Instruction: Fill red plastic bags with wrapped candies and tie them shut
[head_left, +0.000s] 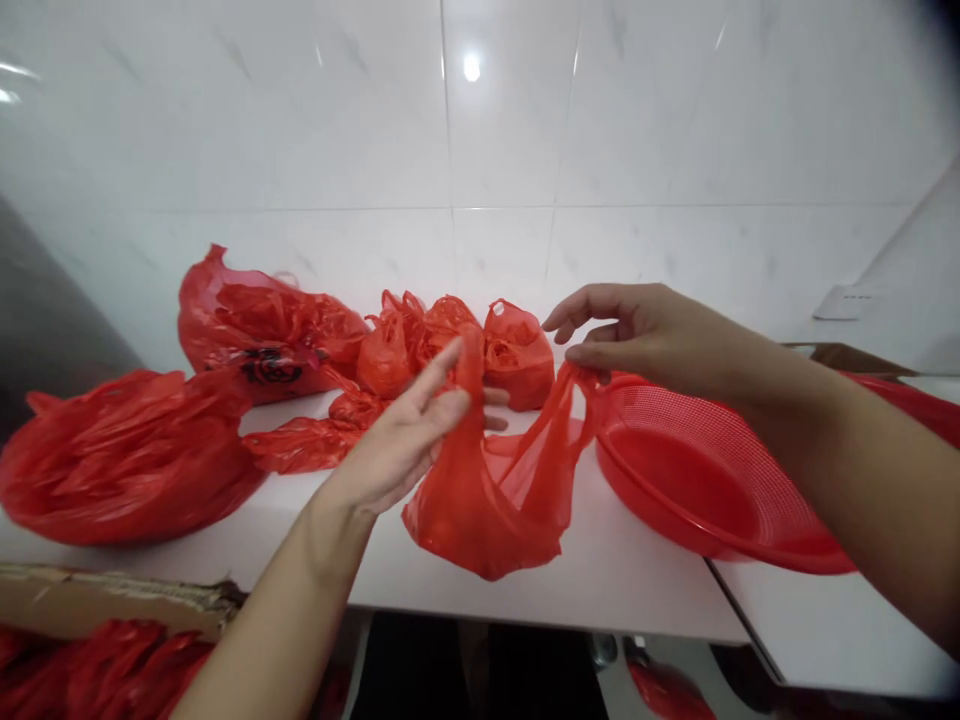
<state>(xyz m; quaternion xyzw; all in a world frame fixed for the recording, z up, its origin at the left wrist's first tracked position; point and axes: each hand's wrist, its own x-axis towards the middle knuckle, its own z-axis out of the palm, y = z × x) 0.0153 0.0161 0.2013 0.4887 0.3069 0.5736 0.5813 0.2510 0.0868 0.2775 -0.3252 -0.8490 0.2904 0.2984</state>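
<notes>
Our left grip (405, 435) lies wide against one handle (471, 380) of the red carrier bag (487, 530); our right grip (645, 335) pinches the other; a red perforated basket (682, 470) sits at three o'clock.

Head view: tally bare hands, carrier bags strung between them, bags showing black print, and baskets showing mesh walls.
Bare hands: 2, left hand and right hand
Red carrier bag between them: 1
Red bag showing black print: 1
Red mesh-walled basket: 1
Total: 5
</notes>
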